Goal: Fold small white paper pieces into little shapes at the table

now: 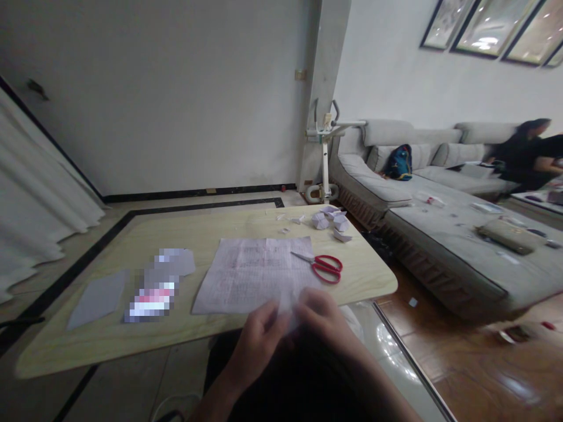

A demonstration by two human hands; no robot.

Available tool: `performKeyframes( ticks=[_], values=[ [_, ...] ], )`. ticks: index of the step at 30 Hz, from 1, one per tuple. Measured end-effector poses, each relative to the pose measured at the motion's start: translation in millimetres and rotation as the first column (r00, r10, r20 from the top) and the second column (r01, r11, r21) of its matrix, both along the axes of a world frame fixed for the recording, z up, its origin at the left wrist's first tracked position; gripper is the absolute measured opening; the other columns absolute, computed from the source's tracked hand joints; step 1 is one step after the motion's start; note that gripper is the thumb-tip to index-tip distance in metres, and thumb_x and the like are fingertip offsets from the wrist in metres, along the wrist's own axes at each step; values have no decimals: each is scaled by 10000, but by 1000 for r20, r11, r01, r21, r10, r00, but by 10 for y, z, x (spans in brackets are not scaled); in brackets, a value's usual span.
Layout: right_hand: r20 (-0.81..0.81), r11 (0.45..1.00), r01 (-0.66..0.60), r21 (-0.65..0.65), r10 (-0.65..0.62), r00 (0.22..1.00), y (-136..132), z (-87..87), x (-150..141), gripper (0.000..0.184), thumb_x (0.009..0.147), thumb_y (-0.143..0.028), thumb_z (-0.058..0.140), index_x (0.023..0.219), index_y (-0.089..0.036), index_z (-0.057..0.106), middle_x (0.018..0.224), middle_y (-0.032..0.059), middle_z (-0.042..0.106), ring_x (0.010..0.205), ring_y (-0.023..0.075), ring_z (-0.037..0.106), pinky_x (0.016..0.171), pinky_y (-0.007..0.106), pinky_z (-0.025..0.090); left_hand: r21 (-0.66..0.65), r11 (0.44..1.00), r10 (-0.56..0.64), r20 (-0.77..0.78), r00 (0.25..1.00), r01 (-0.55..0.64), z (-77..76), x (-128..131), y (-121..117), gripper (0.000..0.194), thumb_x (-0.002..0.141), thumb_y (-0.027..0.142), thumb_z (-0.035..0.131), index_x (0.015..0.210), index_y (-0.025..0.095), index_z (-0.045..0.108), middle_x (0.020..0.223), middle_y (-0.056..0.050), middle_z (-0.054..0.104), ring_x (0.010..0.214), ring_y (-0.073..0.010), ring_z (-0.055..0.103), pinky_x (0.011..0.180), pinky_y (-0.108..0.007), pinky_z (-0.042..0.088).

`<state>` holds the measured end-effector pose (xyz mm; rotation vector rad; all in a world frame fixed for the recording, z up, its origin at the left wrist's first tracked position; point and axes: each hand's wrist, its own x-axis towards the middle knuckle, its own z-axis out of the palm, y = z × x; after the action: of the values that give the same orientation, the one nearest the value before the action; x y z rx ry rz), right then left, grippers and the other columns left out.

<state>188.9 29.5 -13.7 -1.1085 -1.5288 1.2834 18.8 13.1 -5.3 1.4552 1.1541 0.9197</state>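
Observation:
My left hand (pixel 259 340) and my right hand (pixel 323 319) meet at the near edge of the table, fingers pinched on a small piece of white paper (pixel 288 316). Motion blurs the fingertips, and the fingers partly cover the paper, so its folds are unclear. Just beyond my hands lies a creased sheet with writing (pixel 246 281). A pair of scissors (pixel 328 268) with red handles rests with its blades over the sheet's right side. Several folded paper shapes (pixel 321 220) sit together at the table's far right, with small paper scraps (pixel 298 220) beside them.
On the left of the pale wooden table (pixel 176 228) are a blank paper (pixel 97 299) and a pixelated, lit object (pixel 152 299). A grey sofa (pixel 440 246) stands to the right, with a person (pixel 528 152) at its far end. Exercise equipment (pixel 325 158) stands behind the table.

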Motion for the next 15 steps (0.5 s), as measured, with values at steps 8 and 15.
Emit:
performKeyframes(
  ticks=[8, 15],
  values=[
    [38, 999, -25, 26, 24, 999, 5, 58, 11, 385, 848, -508, 614, 689, -169, 526, 640, -34, 462, 621, 127, 440, 562, 230, 355, -26, 998, 63, 1, 998, -63, -14, 27, -8, 305, 884, 406, 563, 666, 204, 493, 563, 52, 509, 524, -125, 540, 467, -196, 408],
    [15, 996, -90, 9, 90, 996, -6, 49, 55, 370, 856, -494, 602, 703, -176, 494, 664, -37, 442, 640, 125, 424, 573, 224, 351, -78, 997, 25, -31, 999, -27, 2, 12, -9, 294, 874, 414, 567, 690, 185, 560, 563, 35, 558, 525, -129, 560, 479, -199, 416]
  ],
)
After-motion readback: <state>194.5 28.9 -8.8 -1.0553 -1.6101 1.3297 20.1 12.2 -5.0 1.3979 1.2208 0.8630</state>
